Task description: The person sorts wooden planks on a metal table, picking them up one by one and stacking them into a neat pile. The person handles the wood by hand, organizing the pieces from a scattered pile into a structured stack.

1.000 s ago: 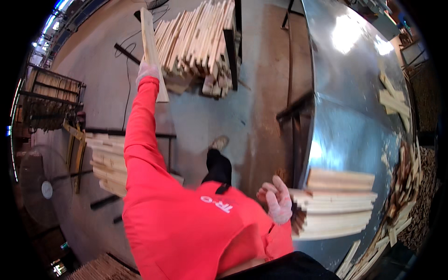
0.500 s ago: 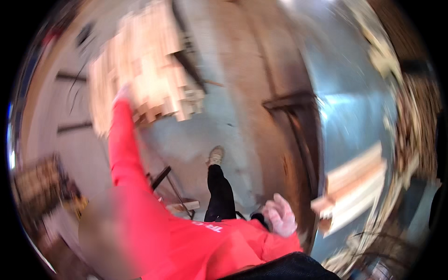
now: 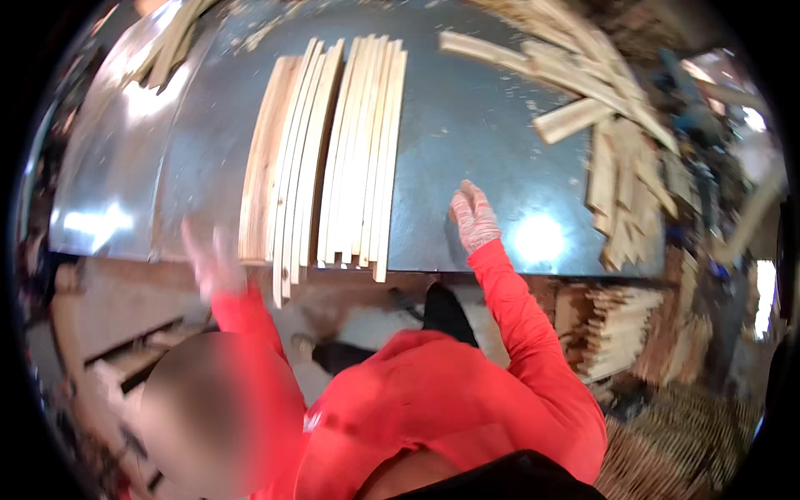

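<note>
On my feed, strips [image 3: 367, 150] lie parallel on the table [image 3: 475, 125], upper centre, presumably for neatness. Left hand [image 3: 214, 265], at left, gapes empty; right hand [image 3: 475, 221], mid-frame: I can't tell whether its grip is closed.

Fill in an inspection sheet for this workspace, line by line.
Surface: metal table, shiny, with glare patches and pale wood debris toward its far edge.
Job's things: two side-by-side groups of wooden strips, the left group and the right group, a dark gap between; some near ends overhang the table edge.
Clutter: loose wood offcuts heaped at the table's right end.
Hands: left hand blurred, fingers spread, left of the strips; right hand to their right, no wood seen in it.
Cables: nothing seen.
Surroundings: stacked wood below the table's right end; background blurred.
</note>
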Available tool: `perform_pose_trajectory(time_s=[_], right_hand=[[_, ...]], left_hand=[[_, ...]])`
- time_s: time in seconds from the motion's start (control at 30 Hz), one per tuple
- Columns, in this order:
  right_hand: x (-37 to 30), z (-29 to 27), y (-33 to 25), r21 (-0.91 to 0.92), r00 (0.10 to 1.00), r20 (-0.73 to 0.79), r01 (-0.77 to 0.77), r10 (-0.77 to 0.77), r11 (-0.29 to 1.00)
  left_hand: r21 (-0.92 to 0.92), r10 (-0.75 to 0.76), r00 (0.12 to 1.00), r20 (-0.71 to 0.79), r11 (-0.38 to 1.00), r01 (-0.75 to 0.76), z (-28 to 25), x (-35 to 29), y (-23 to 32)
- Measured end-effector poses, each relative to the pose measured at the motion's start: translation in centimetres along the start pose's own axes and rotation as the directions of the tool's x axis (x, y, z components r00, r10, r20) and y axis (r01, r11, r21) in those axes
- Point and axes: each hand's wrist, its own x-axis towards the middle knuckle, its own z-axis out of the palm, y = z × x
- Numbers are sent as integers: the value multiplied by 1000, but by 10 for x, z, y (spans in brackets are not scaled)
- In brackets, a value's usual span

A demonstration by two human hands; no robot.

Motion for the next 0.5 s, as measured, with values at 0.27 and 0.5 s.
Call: perform_pose_trajectory(time_s=[0.27,0.5], right_hand=[[18,43,-65,-193,769,640,168,-6,967],[44,44,-92,-361,686,718,229,113,904]], left_hand=[[855,-536,840,82,471,218,119,88,-14],[643,-293,717,633,715,-275,108,28,20]])
